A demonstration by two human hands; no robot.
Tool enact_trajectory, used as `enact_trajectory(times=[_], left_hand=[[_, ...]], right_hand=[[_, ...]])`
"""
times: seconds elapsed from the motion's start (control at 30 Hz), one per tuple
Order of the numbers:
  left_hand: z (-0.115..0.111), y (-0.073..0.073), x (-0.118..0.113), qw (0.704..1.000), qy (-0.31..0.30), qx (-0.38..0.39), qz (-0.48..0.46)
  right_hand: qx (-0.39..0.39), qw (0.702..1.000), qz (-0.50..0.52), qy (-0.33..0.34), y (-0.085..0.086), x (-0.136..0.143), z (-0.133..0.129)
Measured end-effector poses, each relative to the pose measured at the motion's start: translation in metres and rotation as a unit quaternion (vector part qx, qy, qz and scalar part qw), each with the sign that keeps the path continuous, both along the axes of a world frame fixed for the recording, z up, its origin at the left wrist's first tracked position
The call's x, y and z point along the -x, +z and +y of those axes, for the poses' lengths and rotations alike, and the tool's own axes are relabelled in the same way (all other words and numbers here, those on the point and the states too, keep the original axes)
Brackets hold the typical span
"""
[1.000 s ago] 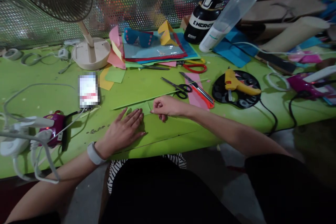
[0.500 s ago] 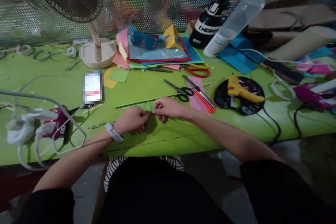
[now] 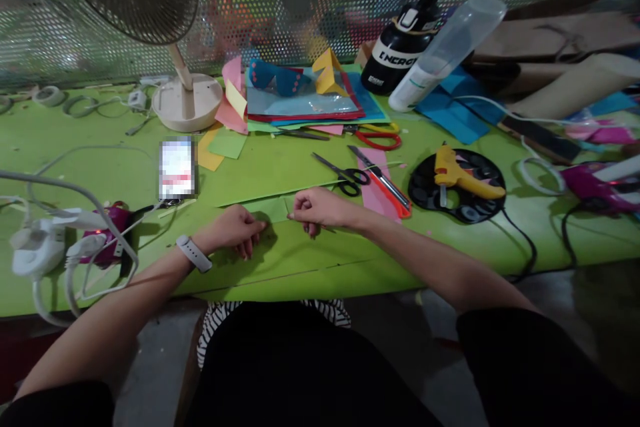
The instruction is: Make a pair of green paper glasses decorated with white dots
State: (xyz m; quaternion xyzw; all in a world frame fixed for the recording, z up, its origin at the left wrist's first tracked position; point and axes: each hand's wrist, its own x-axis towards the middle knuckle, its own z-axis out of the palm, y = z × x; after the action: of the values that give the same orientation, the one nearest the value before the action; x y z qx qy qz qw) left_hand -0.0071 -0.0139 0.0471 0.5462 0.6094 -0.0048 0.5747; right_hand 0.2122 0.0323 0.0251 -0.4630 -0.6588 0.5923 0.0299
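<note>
A small piece of pale green paper (image 3: 278, 208) lies between my hands, with a crease near its right part. My right hand (image 3: 323, 208) is closed at the paper's right end, thumb and forefinger pinched on it. At its lower left side is my left hand (image 3: 231, 229), fingers closed and fingertips at the paper's edge. A white band circles the left wrist. Just beyond the hands runs the straight edge of a larger green sheet (image 3: 270, 177). Black-handled scissors (image 3: 345, 173) lie past my right hand, beside a utility knife (image 3: 385, 183) on pink paper.
A yellow glue gun (image 3: 463, 173) rests on a black palette (image 3: 425, 190) to the right. Bottles (image 3: 397, 47) and a paper stack (image 3: 305, 103) stand at the back. On the left are a fan (image 3: 187, 100), a phone (image 3: 177, 168) and plugs with cables (image 3: 43, 247).
My left hand has moved left and slightly toward me, away from my right hand, showing more of the pale green paper. The right hand has stayed nearly still.
</note>
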Motion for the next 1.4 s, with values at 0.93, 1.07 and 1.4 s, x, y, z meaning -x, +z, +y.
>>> enact_trajectory(times=[0.93, 1.07, 1.4], left_hand=[[-0.053, -0.036, -0.038, 0.767, -0.261, -0.531, 0.248], [-0.052, -0.036, -0.037, 0.765, -0.263, -0.533, 0.249], [-0.052, -0.034, -0.037, 0.76, -0.267, -0.539, 0.246]], right_hand=[[-0.345, 0.913, -0.214, 0.042, 0.009, 0.014, 0.011], [-0.356, 0.906, -0.224, 0.048, 0.01, 0.017, 0.014], [-0.467, 0.856, -0.222, 0.028, 0.0, 0.008, 0.013]])
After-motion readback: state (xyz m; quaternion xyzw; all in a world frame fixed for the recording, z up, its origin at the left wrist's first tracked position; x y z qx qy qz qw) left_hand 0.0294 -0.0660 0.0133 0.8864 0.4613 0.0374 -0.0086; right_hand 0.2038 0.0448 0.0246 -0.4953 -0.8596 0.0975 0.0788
